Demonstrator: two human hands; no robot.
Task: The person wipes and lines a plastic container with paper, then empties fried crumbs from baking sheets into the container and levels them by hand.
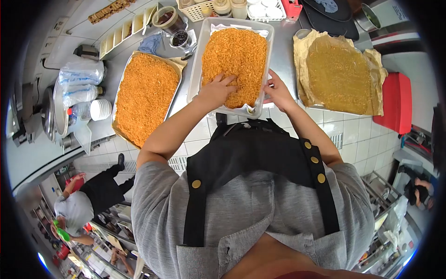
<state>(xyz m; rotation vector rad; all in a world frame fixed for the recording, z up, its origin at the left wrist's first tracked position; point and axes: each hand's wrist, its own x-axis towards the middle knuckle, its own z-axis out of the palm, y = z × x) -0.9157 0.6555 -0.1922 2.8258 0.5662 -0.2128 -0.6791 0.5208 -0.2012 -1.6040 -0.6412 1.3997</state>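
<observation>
Levelling appears to be the current step: the left hand point(219, 91) lies loosely spread, grasping nothing, on orange crumbs point(237, 56) in the plastic tub point(196, 69) on the counter point(284, 56), the right hand point(278, 94) half-curled at its side, grip indeterminate; continuing calls for even pressure.

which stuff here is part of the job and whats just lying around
In the job:
- plastic tub
- orange crumbs under the left hand
- probably the similar crumbs at left

Seemingly just lying about:
- blue cloth
- stacked white cups
- red box
</observation>
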